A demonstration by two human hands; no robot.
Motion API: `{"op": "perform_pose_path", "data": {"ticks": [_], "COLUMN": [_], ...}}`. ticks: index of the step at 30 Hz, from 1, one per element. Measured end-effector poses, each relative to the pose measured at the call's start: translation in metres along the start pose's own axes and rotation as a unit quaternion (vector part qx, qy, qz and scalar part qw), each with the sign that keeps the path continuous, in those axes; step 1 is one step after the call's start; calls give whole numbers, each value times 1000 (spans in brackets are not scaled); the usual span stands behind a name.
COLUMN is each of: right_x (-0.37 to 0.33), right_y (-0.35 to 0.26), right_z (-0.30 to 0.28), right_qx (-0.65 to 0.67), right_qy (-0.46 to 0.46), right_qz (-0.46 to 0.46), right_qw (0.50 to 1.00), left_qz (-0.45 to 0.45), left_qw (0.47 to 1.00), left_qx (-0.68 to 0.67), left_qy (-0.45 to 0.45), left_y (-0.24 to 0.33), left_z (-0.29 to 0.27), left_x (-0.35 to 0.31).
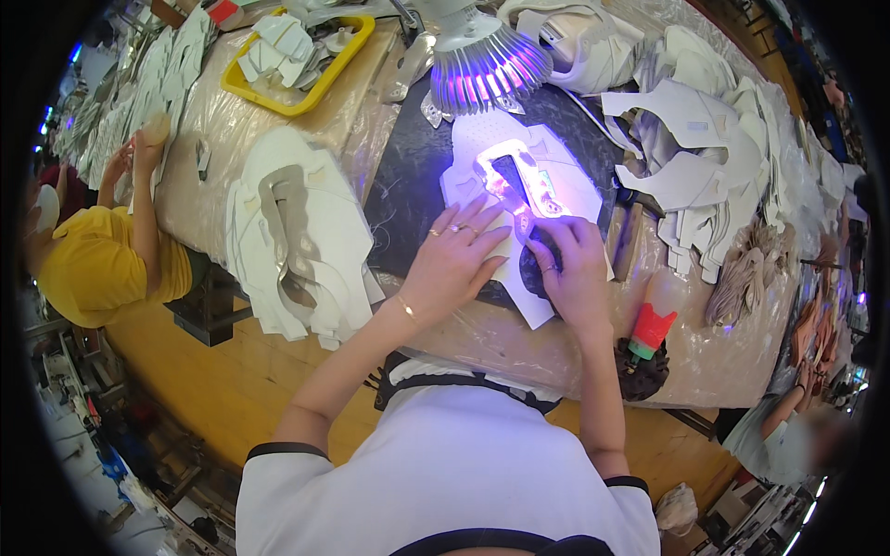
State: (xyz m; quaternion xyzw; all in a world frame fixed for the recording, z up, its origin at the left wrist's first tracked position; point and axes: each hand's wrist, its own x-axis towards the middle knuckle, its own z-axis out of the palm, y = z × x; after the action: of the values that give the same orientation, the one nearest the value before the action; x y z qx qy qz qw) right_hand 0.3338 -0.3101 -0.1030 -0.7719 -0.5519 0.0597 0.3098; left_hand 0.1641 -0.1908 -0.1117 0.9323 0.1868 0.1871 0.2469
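A flat white shoe upper (464,148) with a long central opening lies on a dark mat (394,195), brightly lit in violet-white light. My left hand (454,255) rests on its left side, fingers stretched out and lying flat. At the lower end of the opening, my right hand (570,264) has bent fingers, with the thumb and forefinger drawn together at the upper's inner edge. The tips partly hide what they pinch. Above the upper hangs a finned lamp (487,65), shining down on it.
Stacked white uppers (250,213) lie to the left, with more pieces (691,185) piled right. A yellow-rimmed tray (236,88) holds scraps. A red-and-green-ended bottle (654,320) stands by my right forearm. A person in yellow (107,264) works at the far left.
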Motion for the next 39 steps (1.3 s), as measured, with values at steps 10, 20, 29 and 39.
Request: {"op": "perform_pose_path", "data": {"ticks": [10,20,29,39], "right_x": [-2,-4,-3,-2], "right_y": [18,18,13,19], "right_z": [3,-1,3,11], "right_qx": [-170,-178,-245,-110], "right_qy": [-25,-56,-29,5], "right_qz": [-205,-223,-246,-171], "right_qw": [963,957,937,979], "left_qz": [19,17,20,17], "left_qw": [997,997,997,996], "left_qx": [-18,-25,-28,-39], "left_qy": [-72,-78,-70,-73], "left_y": [-10,-10,-10,-13], "left_z": [11,11,12,16], "left_x": [9,10,10,8]}}
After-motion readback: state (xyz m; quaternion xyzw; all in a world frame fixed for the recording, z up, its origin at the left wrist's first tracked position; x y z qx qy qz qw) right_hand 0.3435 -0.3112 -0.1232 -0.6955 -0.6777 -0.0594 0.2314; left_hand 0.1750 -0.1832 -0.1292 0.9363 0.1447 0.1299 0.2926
